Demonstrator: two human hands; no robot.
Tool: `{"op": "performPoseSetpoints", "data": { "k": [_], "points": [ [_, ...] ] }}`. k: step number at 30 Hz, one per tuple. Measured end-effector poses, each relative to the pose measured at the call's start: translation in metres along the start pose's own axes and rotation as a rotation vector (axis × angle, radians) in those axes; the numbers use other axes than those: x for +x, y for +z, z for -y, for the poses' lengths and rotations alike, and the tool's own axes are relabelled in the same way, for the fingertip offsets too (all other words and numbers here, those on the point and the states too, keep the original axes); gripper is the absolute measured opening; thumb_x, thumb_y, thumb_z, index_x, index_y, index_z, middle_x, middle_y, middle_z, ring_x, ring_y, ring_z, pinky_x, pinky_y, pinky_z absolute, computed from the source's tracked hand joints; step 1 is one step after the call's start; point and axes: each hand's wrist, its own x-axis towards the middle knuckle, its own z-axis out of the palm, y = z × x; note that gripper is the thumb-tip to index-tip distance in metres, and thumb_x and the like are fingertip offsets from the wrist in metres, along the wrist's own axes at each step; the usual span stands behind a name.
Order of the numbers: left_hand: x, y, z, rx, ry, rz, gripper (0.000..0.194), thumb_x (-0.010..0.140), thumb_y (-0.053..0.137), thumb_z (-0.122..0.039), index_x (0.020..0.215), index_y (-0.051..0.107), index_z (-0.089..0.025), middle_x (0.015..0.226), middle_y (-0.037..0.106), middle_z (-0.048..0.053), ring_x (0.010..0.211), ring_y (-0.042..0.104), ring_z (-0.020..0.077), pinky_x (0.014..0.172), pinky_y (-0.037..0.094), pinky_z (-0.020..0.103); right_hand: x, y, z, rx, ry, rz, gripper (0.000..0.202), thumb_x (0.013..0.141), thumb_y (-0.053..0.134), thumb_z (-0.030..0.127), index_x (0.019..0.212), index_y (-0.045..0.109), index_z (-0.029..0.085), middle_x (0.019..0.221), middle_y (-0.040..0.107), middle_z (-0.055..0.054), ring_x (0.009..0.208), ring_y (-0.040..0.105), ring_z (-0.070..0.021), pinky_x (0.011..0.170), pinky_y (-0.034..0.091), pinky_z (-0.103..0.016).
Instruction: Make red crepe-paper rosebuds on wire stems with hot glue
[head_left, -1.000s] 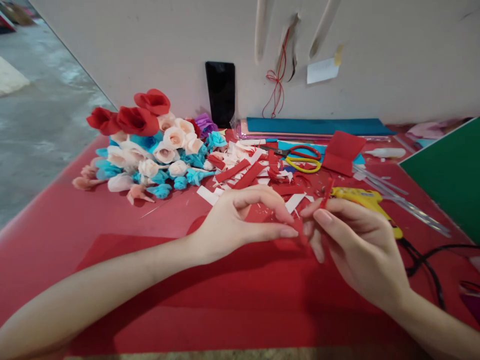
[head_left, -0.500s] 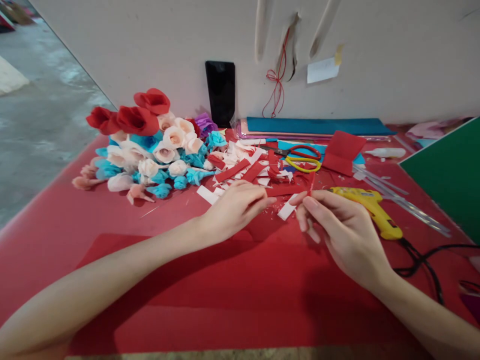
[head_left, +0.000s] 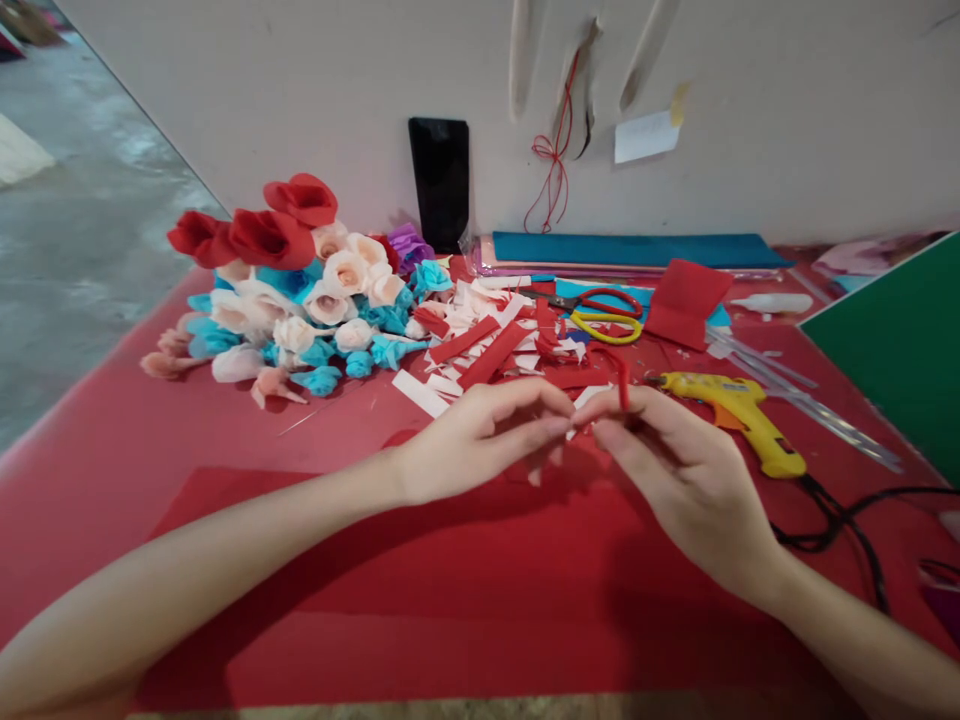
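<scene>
My right hand pinches a thin red strip that stands up above its fingers and bends over at the top. Close beside it, my left hand has its thumb and forefinger pressed together near the right fingertips; what they hold, if anything, is too small to make out. Both hands are over a large red sheet on the red table. Just beyond them lies a pile of red and white paper strips.
Paper flowers are heaped at the left. Scissors, a yellow glue gun with a black cable, and clear sticks lie at the right. A black phone leans on the back wall.
My left hand has moved right to meet my right hand's fingertips. The red strip in my right hand now bends over at its top.
</scene>
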Motion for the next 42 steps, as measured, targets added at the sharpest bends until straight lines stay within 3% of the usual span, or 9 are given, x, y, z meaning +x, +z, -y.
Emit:
{"op": "performPoseSetpoints", "data": {
  "k": [4,7,12,18,24,33,42],
  "points": [
    [-0.005,0.003,-0.013,-0.089,0.045,0.074,0.023,0.086,0.042,-0.017,0.067,0.053,-0.011,0.064,0.057,0.000,0.060,0.054,0.0056,0.059,0.044,0.014,-0.006,-0.003,0.006,0.155,-0.025,0.143,0.010,0.082,0.053,0.015,0.091,0.052,0.020,0.070,0.058,0.003,0.061,0.057,-0.0066,0.054,0.046,-0.015],
    [-0.007,0.002,-0.016,-0.102,0.055,0.105,0.023,0.086,0.042,-0.017,0.068,0.054,-0.011,0.063,0.055,0.000,0.060,0.052,0.0058,0.057,0.042,0.013,-0.007,-0.008,0.010,0.218,-0.103,0.195,0.012,0.082,0.051,0.010,0.091,0.052,0.019,0.071,0.058,0.003,0.065,0.058,-0.0045,0.056,0.045,-0.012],
    [-0.011,0.002,-0.019,-0.177,0.015,0.157,0.022,0.086,0.042,-0.020,0.070,0.056,-0.011,0.061,0.052,-0.001,0.055,0.048,0.0057,0.051,0.039,0.014,-0.005,-0.013,0.008,0.077,-0.195,0.215,0.014,0.079,0.056,0.009,0.086,0.056,0.021,0.066,0.052,0.004,0.058,0.048,-0.0042,0.052,0.038,-0.016],
    [-0.013,0.000,-0.025,-0.146,0.015,0.171,0.022,0.085,0.044,-0.018,0.067,0.055,-0.012,0.062,0.053,0.000,0.053,0.044,0.0060,0.051,0.038,0.016,-0.009,-0.014,0.006,0.127,-0.186,0.273,0.017,0.078,0.055,0.006,0.083,0.053,0.022,0.071,0.053,0.005,0.061,0.046,-0.0044,0.055,0.037,-0.016],
    [-0.014,-0.001,-0.029,-0.084,0.035,0.173,0.023,0.085,0.044,-0.017,0.066,0.056,-0.012,0.066,0.058,0.003,0.060,0.052,0.0102,0.059,0.044,0.020,-0.010,-0.013,0.009,0.105,-0.168,0.216,0.020,0.074,0.060,0.007,0.085,0.053,0.023,0.068,0.048,0.005,0.057,0.041,-0.0043,0.053,0.037,-0.015],
    [-0.016,0.000,-0.023,-0.113,0.029,0.199,0.025,0.084,0.044,-0.016,0.060,0.050,-0.013,0.059,0.051,0.000,0.054,0.046,0.0078,0.052,0.038,0.018,-0.009,-0.014,0.006,0.046,-0.313,0.301,0.023,0.075,0.057,0.003,0.088,0.050,0.021,0.076,0.056,0.004,0.066,0.051,-0.0053,0.062,0.043,-0.016],
    [-0.016,0.002,-0.027,-0.162,0.016,0.157,0.026,0.084,0.043,-0.014,0.058,0.047,-0.013,0.058,0.047,-0.001,0.054,0.042,0.0071,0.053,0.037,0.019,-0.008,-0.013,0.005,0.026,-0.254,0.210,0.016,0.078,0.054,0.007,0.083,0.047,0.021,0.069,0.050,0.004,0.057,0.046,-0.0047,0.051,0.038,-0.015]
  ]
}}
